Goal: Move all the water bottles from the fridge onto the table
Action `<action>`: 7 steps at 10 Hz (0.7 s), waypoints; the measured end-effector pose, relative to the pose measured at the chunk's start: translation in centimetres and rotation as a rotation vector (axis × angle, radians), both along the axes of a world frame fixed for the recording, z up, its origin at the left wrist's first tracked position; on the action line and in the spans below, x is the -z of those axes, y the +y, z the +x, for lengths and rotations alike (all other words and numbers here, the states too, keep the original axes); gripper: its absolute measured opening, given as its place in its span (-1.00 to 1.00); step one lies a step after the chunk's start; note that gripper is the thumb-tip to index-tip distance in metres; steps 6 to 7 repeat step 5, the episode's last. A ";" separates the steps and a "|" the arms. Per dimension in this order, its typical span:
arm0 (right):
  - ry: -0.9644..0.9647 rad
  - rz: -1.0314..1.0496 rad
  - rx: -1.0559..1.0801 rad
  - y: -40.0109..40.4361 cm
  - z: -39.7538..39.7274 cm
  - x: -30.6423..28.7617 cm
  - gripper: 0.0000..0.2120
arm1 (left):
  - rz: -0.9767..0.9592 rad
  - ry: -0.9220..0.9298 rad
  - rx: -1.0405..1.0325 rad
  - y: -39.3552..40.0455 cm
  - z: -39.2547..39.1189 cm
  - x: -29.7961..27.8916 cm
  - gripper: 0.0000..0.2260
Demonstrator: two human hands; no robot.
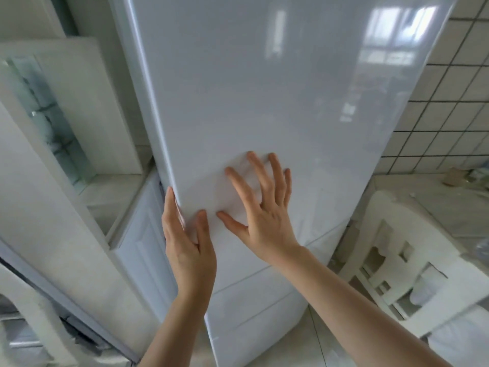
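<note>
I counted one white fridge (pixel 264 102), standing in the middle, with one tall upper door and, below it, what looked like two drawer fronts, nearer to me. Two hands were in view: the left hand (pixel 185 242) at the door's left edge and the right hand (pixel 264 207) flat on the door. On the right stood one white chair (pixel 391 247). On the left I saw one white cabinet (pixel 137 247). I counted no water bottles that I could make out; blurred clutter on the far right counter could not be counted.
</note>
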State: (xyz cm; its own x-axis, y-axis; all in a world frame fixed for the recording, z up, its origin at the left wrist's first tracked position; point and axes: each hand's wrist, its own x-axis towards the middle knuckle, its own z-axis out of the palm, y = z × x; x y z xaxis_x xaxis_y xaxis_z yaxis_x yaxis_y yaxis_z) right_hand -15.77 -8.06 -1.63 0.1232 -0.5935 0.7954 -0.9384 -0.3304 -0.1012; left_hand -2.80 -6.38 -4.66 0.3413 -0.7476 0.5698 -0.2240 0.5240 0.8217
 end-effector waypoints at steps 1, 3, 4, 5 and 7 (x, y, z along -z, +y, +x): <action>0.002 0.031 -0.028 0.7 -0.4 -0.7 -0.45 | 0.022 -0.024 -0.057 0.4 -0.1 -0.6 -0.51; -0.108 0.189 -0.104 3.6 -1.8 -2.0 -0.45 | -0.019 -0.202 -0.232 2.4 0.2 -1.1 -0.50; -0.201 0.201 -0.161 5.9 -3.8 -2.0 -0.50 | -0.003 -0.216 -0.242 4.2 -0.5 -0.7 -0.49; -0.276 0.197 -0.168 9.1 -6.9 -0.9 -0.55 | -0.017 -0.245 -0.226 7.2 -3.3 0.1 -0.53; -0.276 0.197 -0.168 9.1 -6.9 -0.9 -0.55 | -0.017 -0.245 -0.226 7.2 -3.3 0.1 -0.53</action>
